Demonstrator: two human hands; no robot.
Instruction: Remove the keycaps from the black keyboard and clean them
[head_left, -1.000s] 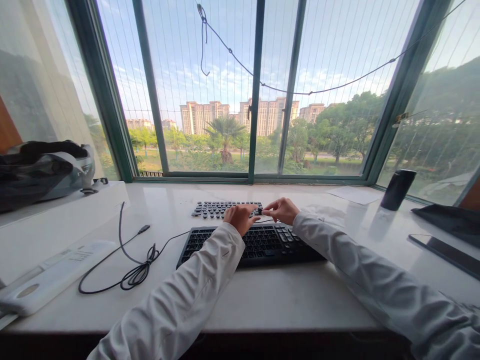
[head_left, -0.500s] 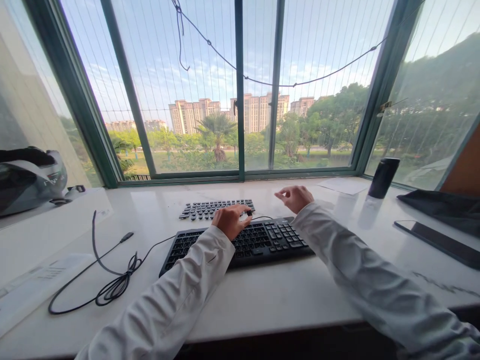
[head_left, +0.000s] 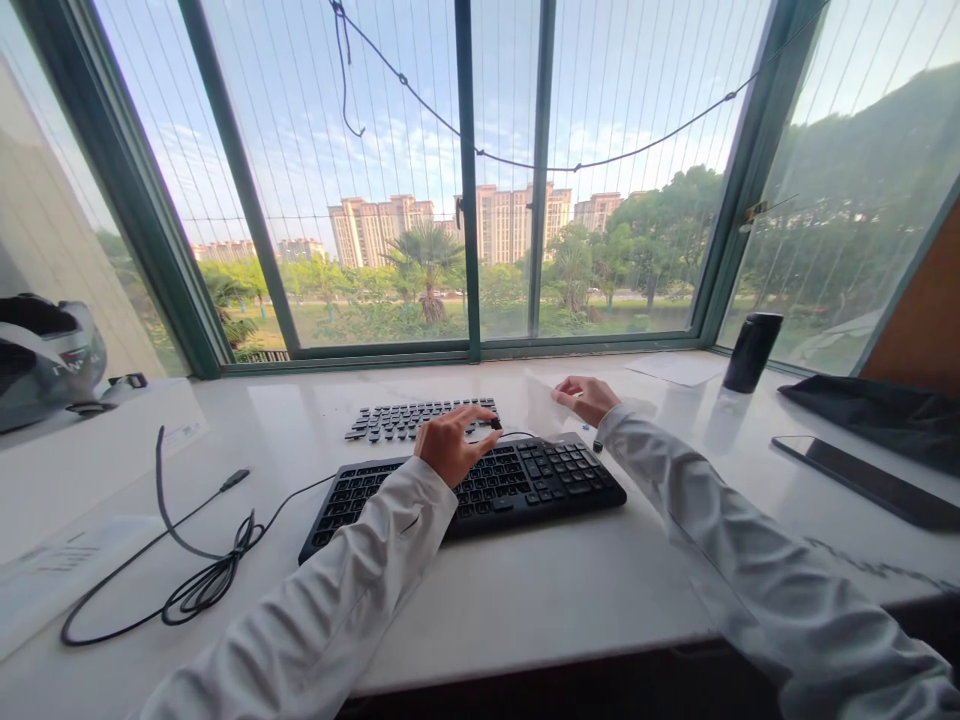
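My left hand (head_left: 453, 440) pinches a small black keycap (head_left: 496, 423) between thumb and fingertips, above the back edge of the black keyboard (head_left: 517, 505). Many of the keyboard's left and middle keys look bare of caps, while the number pad on the right has its caps. Beyond the hand, loose keycaps (head_left: 405, 418) lie in rows on the white tabletop. To the right, my right hand (head_left: 589, 398) has its fingers closed on a thin, pale, see-through sheet (head_left: 541, 402), perhaps a tissue. Below that hand, a small dark piece (head_left: 598, 446) sits by the keyboard's back right corner.
A coiled black cable (head_left: 214, 575) lies left of the keyboard. On the right are a phone (head_left: 874, 480), a black cup (head_left: 752, 352), dark cloth (head_left: 870, 420) and paper (head_left: 671, 368). A helmet (head_left: 49, 360) rests at the far left. Windows close off the back.
The view has shifted slightly to the right. My right hand has lowered a little, and the pale sheet now shows at its fingertips. My left hand still pinches the keycap.
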